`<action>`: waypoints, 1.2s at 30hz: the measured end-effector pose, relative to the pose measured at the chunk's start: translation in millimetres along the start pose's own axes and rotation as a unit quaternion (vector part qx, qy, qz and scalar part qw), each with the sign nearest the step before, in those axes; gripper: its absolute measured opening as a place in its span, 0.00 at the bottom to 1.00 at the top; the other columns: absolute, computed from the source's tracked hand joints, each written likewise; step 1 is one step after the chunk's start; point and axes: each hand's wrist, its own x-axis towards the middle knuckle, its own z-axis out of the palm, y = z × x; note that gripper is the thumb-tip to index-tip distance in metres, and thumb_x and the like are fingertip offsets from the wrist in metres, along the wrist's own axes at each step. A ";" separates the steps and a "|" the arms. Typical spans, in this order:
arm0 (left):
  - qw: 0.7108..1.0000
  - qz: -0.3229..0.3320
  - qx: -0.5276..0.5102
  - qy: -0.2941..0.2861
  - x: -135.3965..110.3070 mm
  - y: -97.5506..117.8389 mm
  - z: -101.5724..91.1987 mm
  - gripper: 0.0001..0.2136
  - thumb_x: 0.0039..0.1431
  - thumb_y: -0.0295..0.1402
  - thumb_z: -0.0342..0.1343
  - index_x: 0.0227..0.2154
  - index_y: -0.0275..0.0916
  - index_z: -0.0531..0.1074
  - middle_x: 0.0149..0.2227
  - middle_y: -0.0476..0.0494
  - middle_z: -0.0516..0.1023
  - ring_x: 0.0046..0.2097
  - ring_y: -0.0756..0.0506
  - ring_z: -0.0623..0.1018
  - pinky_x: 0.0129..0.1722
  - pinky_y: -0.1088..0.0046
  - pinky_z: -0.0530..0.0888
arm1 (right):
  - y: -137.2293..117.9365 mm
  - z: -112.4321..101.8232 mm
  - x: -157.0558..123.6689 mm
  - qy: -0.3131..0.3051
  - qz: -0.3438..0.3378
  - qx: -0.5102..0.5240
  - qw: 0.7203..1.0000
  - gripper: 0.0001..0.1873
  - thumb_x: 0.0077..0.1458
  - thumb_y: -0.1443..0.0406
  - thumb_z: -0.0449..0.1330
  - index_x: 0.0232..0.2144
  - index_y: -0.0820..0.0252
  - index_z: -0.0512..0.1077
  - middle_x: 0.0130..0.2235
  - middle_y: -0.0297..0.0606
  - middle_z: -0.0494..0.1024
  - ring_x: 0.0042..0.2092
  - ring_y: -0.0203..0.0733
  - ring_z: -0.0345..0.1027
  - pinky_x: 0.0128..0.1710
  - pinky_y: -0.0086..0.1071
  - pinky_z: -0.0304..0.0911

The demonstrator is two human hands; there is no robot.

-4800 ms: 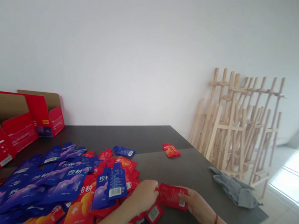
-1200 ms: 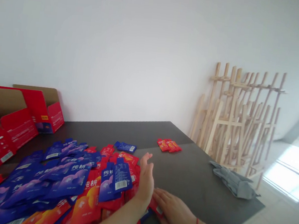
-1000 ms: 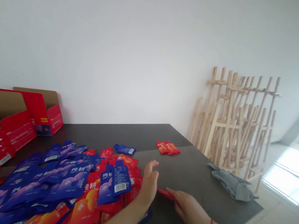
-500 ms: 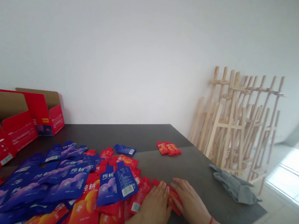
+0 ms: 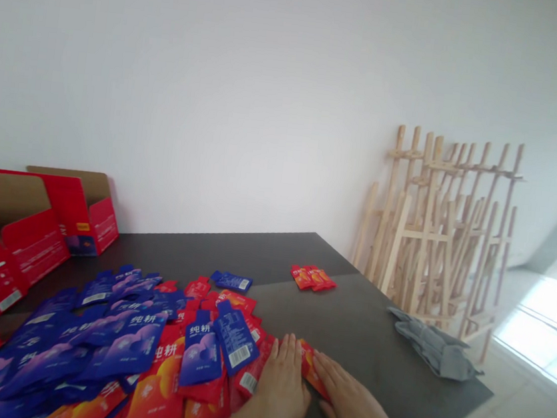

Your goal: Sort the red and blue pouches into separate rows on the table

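Observation:
My left hand point(image 5: 283, 387) lies flat, fingers stretched out, at the right edge of a big heap of blue and red pouches point(image 5: 143, 341) on the dark table point(image 5: 369, 340). My right hand point(image 5: 351, 405), with a red string at the wrist, rests flat beside it, fingers extended. Between the two hands a red pouch point(image 5: 308, 367) lies on the table, its edges touched by the fingers of both. A blue pouch point(image 5: 236, 338) sits just left of my left hand.
Open red cardboard boxes point(image 5: 19, 233) stand at the back left. A small stack of red pouches point(image 5: 311, 278) lies apart near the far right edge. A grey cloth point(image 5: 434, 347) lies on the table's right side. Wooden easels point(image 5: 436, 234) lean against the wall.
The left hand, raised on edge a second ago, has come down flat. The right hand set the red pouch down, and both hands now press flat around it.

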 end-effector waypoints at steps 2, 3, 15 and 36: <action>1.000 0.006 0.005 0.026 2.7 -0.8 4.0 0.29 0.63 0.36 0.41 0.62 0.21 0.53 0.65 0.25 0.50 0.66 0.34 0.51 0.64 0.53 0.49 | 2.2 -2.6 1.5 0.023 -0.012 0.004 1.000 0.31 0.51 0.71 0.52 0.59 0.68 0.63 0.61 0.51 0.63 0.62 0.52 0.57 0.62 0.46 0.53; 0.999 0.014 -0.002 0.044 4.8 -1.1 5.3 0.27 0.64 0.33 0.40 0.62 0.23 0.54 0.65 0.26 0.52 0.66 0.35 0.53 0.64 0.53 0.51 | 3.8 -4.2 1.6 0.040 -0.019 0.017 0.999 0.30 0.51 0.72 0.50 0.58 0.66 0.65 0.59 0.50 0.67 0.60 0.50 0.60 0.61 0.45 0.55; 0.998 0.031 -0.043 0.019 10.5 4.7 -24.4 0.16 0.59 0.20 0.41 0.37 0.34 0.75 0.38 0.37 0.80 0.41 0.41 0.79 0.44 0.64 0.72 | 24.0 -9.5 -3.5 0.052 0.016 0.384 0.922 0.20 0.59 0.53 0.53 0.47 0.54 0.76 0.49 0.40 0.78 0.51 0.50 0.70 0.56 0.43 0.61; 0.997 -0.006 -0.041 -0.064 22.3 11.2 -6.1 0.17 0.56 0.22 0.44 0.47 0.32 0.68 0.39 0.30 0.79 0.40 0.36 0.80 0.35 0.62 0.75 | 60.2 -27.9 218.5 0.173 0.015 -0.089 0.981 0.19 0.62 0.66 0.53 0.56 0.59 0.65 0.59 0.47 0.65 0.60 0.51 0.59 0.59 0.50 0.54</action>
